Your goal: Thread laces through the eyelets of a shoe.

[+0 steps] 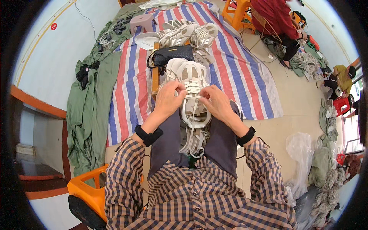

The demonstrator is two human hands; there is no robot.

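Note:
A white and beige sneaker (189,72) rests before me between my knees, its toe pointing away. White shoelace (192,86) crosses its upper in several rows. My left hand (169,100) is closed at the shoe's left side, fingertips pinching the lace. On the other side my right hand (217,102) also has its fingers closed on the lace, near the top of the lacing. Another light shoe is partly hidden just left of this one. A bundle of loose laces (194,142) hangs between my thighs below the heel.
Beyond the sneaker, a black clutch bag (173,56) lies on a wooden stand (155,78), with several sneakers (188,34) piled behind. Striped sheeting (245,76) covers the floor. An orange stool (90,182) is at my lower left. A person in red (274,19) sits at the far right.

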